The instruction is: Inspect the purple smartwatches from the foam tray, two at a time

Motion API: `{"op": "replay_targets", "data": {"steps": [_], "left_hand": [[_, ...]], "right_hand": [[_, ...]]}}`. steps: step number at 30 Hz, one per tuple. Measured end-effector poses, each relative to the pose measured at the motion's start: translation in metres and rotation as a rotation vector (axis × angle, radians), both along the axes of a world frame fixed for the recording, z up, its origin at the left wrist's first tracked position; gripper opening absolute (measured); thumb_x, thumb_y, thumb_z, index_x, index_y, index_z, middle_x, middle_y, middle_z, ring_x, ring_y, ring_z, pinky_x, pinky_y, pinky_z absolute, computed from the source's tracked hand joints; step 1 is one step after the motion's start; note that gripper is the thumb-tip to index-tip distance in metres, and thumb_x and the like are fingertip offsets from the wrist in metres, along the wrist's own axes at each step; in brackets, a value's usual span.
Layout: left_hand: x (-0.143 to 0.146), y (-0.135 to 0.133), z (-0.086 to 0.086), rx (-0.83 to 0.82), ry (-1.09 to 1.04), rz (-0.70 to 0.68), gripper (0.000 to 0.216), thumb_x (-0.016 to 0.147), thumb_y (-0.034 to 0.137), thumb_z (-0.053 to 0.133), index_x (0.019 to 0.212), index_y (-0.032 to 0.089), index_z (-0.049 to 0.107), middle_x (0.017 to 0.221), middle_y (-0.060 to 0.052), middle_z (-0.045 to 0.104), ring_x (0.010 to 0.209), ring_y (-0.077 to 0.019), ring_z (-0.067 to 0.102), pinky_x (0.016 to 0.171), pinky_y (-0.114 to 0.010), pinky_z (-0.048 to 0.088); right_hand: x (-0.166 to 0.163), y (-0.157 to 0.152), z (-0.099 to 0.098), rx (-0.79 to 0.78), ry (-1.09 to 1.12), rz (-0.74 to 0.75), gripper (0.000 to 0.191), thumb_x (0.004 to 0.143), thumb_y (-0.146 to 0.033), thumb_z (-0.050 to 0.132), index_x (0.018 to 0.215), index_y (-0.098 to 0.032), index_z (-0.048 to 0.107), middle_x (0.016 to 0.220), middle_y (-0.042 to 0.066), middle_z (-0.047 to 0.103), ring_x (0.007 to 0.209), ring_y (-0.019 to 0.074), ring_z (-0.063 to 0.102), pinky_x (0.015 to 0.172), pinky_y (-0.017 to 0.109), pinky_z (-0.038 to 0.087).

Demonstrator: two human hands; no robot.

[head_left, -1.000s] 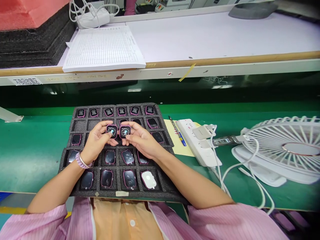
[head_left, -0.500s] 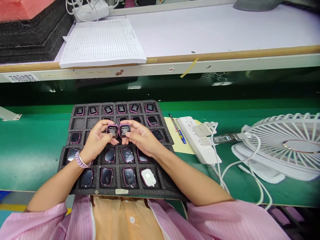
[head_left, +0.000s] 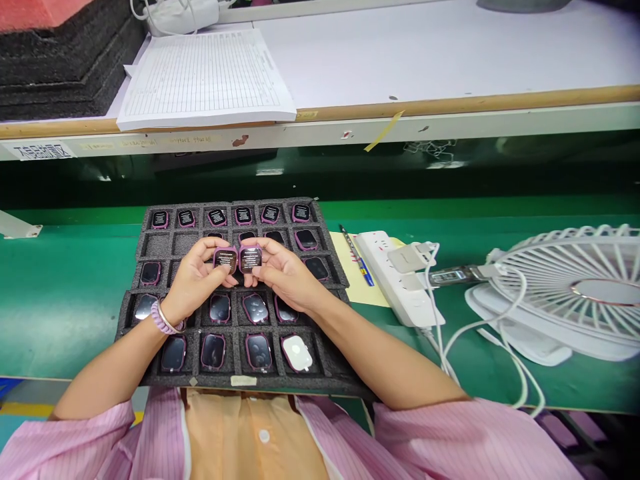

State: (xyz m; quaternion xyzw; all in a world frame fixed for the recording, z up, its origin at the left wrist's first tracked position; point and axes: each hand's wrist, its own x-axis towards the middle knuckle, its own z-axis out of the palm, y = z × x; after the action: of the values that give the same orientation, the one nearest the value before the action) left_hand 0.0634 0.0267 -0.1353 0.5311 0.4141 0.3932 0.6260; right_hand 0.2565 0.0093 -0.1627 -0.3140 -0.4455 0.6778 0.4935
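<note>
A black foam tray (head_left: 155,247) with square pockets lies on the green belt, and most pockets hold small pink-rimmed smartwatch bodies. My left hand (head_left: 193,283) pinches one watch body (head_left: 225,258) above the tray's middle. My right hand (head_left: 285,273) pinches a second watch body (head_left: 250,257) right beside it, almost touching. Both screens face up and show lines of text. A white one (head_left: 297,351) sits in the front row.
A white power strip (head_left: 385,273) with plugs and cables lies right of the tray, over a yellow paper with a blue pen (head_left: 356,260). A white fan (head_left: 565,293) lies further right. The shelf behind carries a lined form (head_left: 205,80) and stacked black foam (head_left: 55,67).
Both watch screens changed from a bright icon display to dark screens with text. My hands stayed together over the tray; the view shifted slightly.
</note>
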Motion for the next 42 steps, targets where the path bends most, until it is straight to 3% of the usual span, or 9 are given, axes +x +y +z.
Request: {"op": "replay_targets", "data": {"steps": [9, 19, 23, 26, 33, 42], "left_hand": [[0.0004, 0.0007, 0.0016, 0.008, 0.008, 0.023, 0.039, 0.076, 0.026, 0.077, 0.105, 0.017, 0.053, 0.095, 0.001, 0.067, 0.058, -0.0094, 0.071, 0.058, -0.021, 0.061], [0.0003, -0.0007, 0.0007, -0.072, -0.046, 0.003, 0.046, 0.071, 0.019, 0.074, 0.113, 0.018, 0.055, 0.108, -0.002, 0.071, 0.065, -0.0135, 0.076, 0.067, -0.025, 0.066], [-0.0003, -0.0018, 0.0015, -0.112, -0.048, -0.016, 0.037, 0.085, 0.04, 0.073, 0.111, 0.017, 0.058, 0.086, 0.0, 0.071, 0.061, -0.0162, 0.076, 0.061, -0.025, 0.064], [-0.0006, -0.0021, 0.001, -0.134, -0.069, -0.012, 0.04, 0.086, 0.046, 0.072, 0.111, 0.017, 0.06, 0.085, -0.001, 0.072, 0.063, -0.0182, 0.077, 0.061, -0.027, 0.064], [0.0004, -0.003, 0.003, -0.145, -0.083, -0.022, 0.037, 0.079, 0.032, 0.073, 0.11, 0.017, 0.06, 0.089, 0.0, 0.073, 0.065, -0.018, 0.077, 0.063, -0.027, 0.065], [0.0004, -0.0026, 0.0014, -0.113, -0.052, -0.024, 0.037, 0.078, 0.028, 0.072, 0.111, 0.017, 0.059, 0.096, -0.002, 0.073, 0.065, -0.0162, 0.076, 0.064, -0.028, 0.066]], "right_hand": [[-0.0003, -0.0009, 0.0012, -0.002, -0.001, 0.01, 0.047, 0.081, -0.023, 0.077, 0.123, -0.02, 0.057, 0.088, 0.0, 0.066, 0.07, 0.0156, 0.064, 0.065, 0.028, 0.048], [0.0015, 0.0008, -0.0034, 0.007, -0.012, -0.002, 0.052, 0.075, -0.016, 0.079, 0.121, -0.022, 0.057, 0.092, -0.002, 0.063, 0.071, 0.0133, 0.061, 0.069, 0.028, 0.051], [-0.0001, 0.0027, -0.0044, -0.05, -0.009, -0.039, 0.039, 0.082, -0.033, 0.084, 0.111, -0.021, 0.061, 0.083, -0.003, 0.06, 0.06, 0.0109, 0.053, 0.056, 0.024, 0.047], [-0.0005, 0.0031, -0.0028, -0.123, 0.029, -0.057, 0.04, 0.086, -0.048, 0.081, 0.109, -0.02, 0.063, 0.079, -0.002, 0.059, 0.059, 0.0125, 0.054, 0.053, 0.025, 0.046], [-0.0004, 0.0019, 0.0, -0.105, 0.002, -0.064, 0.045, 0.078, -0.035, 0.088, 0.111, -0.021, 0.061, 0.078, -0.004, 0.059, 0.058, 0.0115, 0.052, 0.056, 0.025, 0.044], [0.0002, 0.0011, -0.0011, -0.055, -0.022, -0.041, 0.042, 0.077, -0.026, 0.079, 0.114, -0.021, 0.059, 0.081, -0.004, 0.059, 0.061, 0.0124, 0.054, 0.058, 0.026, 0.044]]}}
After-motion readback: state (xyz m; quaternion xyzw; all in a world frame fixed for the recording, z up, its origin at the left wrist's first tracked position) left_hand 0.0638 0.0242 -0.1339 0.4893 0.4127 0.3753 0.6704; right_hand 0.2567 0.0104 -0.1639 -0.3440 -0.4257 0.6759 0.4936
